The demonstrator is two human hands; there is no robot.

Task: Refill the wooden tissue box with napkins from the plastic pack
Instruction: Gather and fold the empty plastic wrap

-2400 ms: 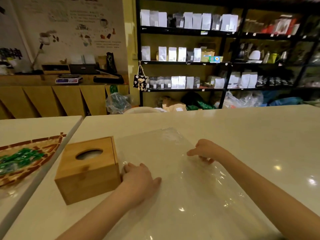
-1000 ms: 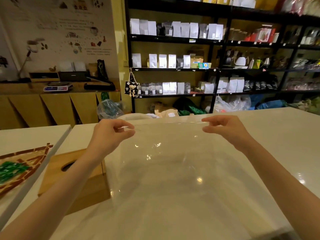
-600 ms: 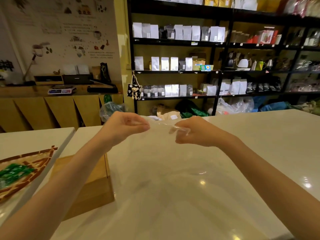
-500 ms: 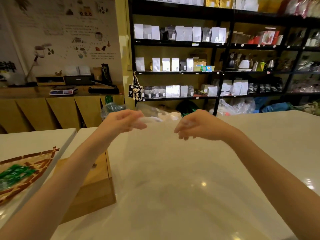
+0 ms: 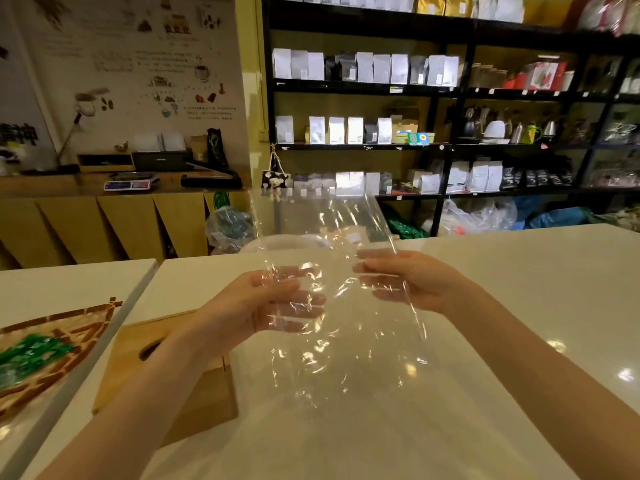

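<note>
We hold the clear plastic pack (image 5: 332,265) up above the white counter (image 5: 519,289), left hand (image 5: 263,306) and right hand (image 5: 408,282) both gripping its crinkled film. At seven o'clock, our left forearm partly hides the wooden tissue box (image 5: 194,393); a woven tray (image 5: 52,344) lies at nine.

Both hands raised over white counter (image 5: 519,289), gathering clear plastic pack (image 5: 332,271). Left hand (image 5: 263,306) and right hand (image 5: 412,280) each grip crumpled film, fingers curled. Wooden tissue box (image 5: 194,386) sits below left forearm, near counter's left edge.
</note>
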